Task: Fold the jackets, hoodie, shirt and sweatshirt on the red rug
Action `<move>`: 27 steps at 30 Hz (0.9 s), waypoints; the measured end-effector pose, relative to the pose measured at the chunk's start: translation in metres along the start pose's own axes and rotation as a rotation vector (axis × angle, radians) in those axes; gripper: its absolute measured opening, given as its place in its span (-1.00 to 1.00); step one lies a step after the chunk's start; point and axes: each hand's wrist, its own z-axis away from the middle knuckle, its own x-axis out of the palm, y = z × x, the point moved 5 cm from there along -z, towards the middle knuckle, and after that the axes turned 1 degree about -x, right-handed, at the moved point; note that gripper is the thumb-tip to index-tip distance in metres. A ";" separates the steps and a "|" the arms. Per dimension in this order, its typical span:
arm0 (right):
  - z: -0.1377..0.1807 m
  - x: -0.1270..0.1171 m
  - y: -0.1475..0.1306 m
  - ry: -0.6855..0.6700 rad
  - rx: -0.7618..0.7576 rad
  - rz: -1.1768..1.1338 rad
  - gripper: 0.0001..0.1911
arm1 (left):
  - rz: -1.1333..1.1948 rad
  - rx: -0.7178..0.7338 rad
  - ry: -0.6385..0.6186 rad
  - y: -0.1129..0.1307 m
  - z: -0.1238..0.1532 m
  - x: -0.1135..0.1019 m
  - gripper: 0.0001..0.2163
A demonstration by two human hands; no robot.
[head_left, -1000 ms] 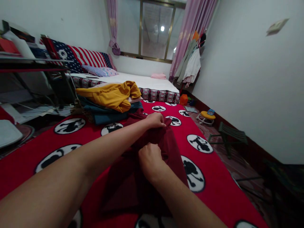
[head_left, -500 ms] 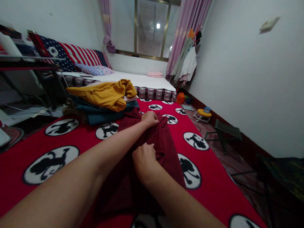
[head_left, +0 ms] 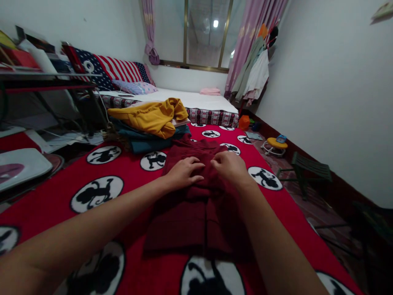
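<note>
Maroon trousers (head_left: pixel 184 225) lie bunched on the red blanket, the two leg ends side by side toward me and the upper cloth wrinkled. On the left part of the wrinkled cloth rests my left hand (head_left: pixel 185 173), its fingers stretched and a little apart. My right hand (head_left: pixel 229 167) is opposite, on the right side of the same cloth, with fingers curled in and closed on the fabric; its fingertips are partly hidden. A narrow gap separates the two hands.
The red blanket (head_left: pixel 135 221) bears black-and-white monkey circles. A pile with a yellow garment (head_left: pixel 153 116) on teal cloth (head_left: pixel 147 143) lies at the far left. Beyond it is a white bed (head_left: pixel 181 96). A folding stool (head_left: pixel 310 166) and a small yellow stool (head_left: pixel 276 142) stand right.
Both hands have shifted; the left drew back and loosened, while the right moved forward and right. The trousers' leg ends now lie flatter toward me. The view has turned slightly left.
</note>
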 end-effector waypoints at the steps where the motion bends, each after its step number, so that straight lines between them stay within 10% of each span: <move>1: -0.003 0.009 0.002 0.046 -0.022 -0.045 -0.64 | -0.041 -0.014 -0.025 -0.002 0.009 0.006 -0.55; 8: -0.012 0.094 0.013 -0.111 -0.244 -0.177 -0.44 | -0.108 -0.076 0.037 -0.005 0.027 0.021 -0.44; 14: -0.015 0.070 0.048 0.320 0.037 -0.297 -0.51 | 0.010 -0.206 0.318 -0.013 0.037 -0.001 -0.63; 18: -0.013 0.068 0.057 0.228 0.271 -0.306 -0.49 | 0.020 -0.192 0.320 -0.013 0.037 -0.001 -0.71; 27: -0.016 0.059 0.060 0.262 0.253 -0.409 -0.79 | 0.000 -0.138 0.300 -0.002 0.035 -0.008 -0.73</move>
